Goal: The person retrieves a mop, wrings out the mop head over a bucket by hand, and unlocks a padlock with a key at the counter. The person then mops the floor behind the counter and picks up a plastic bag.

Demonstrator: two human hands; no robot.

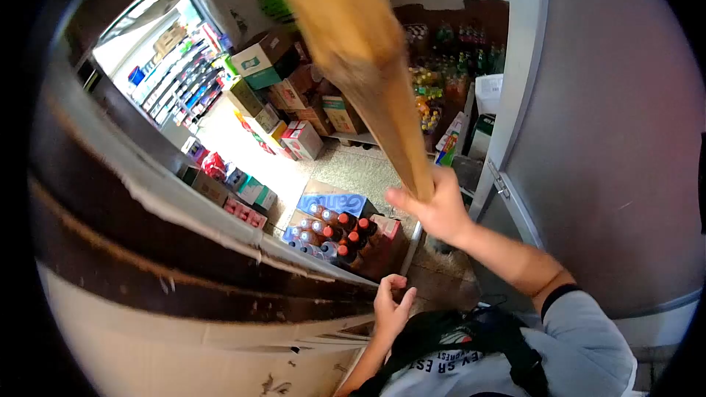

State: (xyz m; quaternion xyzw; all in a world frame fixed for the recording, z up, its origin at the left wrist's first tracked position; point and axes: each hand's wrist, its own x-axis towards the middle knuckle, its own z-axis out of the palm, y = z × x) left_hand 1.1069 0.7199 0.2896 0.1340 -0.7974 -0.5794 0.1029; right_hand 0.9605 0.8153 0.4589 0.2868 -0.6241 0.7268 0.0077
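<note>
My right hand [445,209] is wrapped round the lower end of a long wooden pole [368,66]. The pole rises up and left past the top edge of the view, thick and close to the camera. Lower down, my left hand [393,305] is beside the dark door frame, its fingers loosely bent and apart from the thumb, with nothing seen in it. Beyond that hand, bottles with red caps [353,239] stand in a box near a blue carton [334,204] on the floor.
A grey metal door [618,117] stands at the right. Stacked cardboard boxes [294,88] line the room behind the pole. Bottles [460,59] are grouped at the back right. Filled shelves [184,77] show through an opening at upper left. The door frame [220,242] crosses the left side.
</note>
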